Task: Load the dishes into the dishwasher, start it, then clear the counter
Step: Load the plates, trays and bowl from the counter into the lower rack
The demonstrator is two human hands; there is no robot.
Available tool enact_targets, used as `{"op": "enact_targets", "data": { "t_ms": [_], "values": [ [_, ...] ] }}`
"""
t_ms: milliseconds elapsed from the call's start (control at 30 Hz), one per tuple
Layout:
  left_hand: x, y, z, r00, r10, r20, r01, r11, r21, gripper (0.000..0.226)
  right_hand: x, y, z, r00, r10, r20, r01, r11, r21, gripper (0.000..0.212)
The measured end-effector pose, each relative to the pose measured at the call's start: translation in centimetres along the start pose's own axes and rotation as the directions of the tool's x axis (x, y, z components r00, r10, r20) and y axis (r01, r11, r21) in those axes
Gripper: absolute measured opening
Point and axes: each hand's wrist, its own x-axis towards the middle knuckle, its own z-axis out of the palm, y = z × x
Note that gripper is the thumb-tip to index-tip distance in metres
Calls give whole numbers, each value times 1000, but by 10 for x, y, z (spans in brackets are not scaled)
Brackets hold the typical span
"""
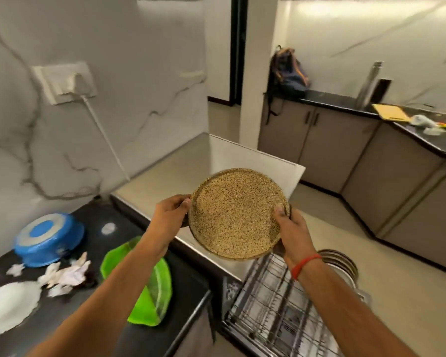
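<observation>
A round speckled tan plate (236, 213) is held tilted toward me above the dishwasher. My left hand (169, 215) grips its left rim, and my right hand (291, 231) grips its right rim with the thumb on the plate's face. Below them the dishwasher's wire rack (273, 305) is pulled out, with steel plates (343, 261) standing at its far right. On the black counter (101, 243) at the left lie a green dish (144, 287), an upturned blue bowl (48, 239) and a white plate (9, 306).
Crumpled paper scraps (65, 275) lie between the blue bowl and the white plate. The dishwasher's beige top (165, 173) sits against the marble wall, under a plug and cable (70, 81). A far counter holds a backpack (287, 73), steel bottle (370, 85) and yellow board (392, 112).
</observation>
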Motion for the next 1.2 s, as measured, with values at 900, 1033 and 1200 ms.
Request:
{"op": "enact_targets", "data": {
  "t_ms": [900,1033,1200],
  "values": [
    [102,-107,422,895,-151,420,-72,880,469,11,125,66,-393,874,61,-482,-336,793,-509,19],
    [128,-140,462,880,-188,436,-20,903,430,13,160,89,-413,849,1,-528,-385,687,-616,12],
    [159,-203,502,889,-222,401,29,900,435,16,212,143,-440,820,-92,-564,-406,602,-688,16]
  ]
}}
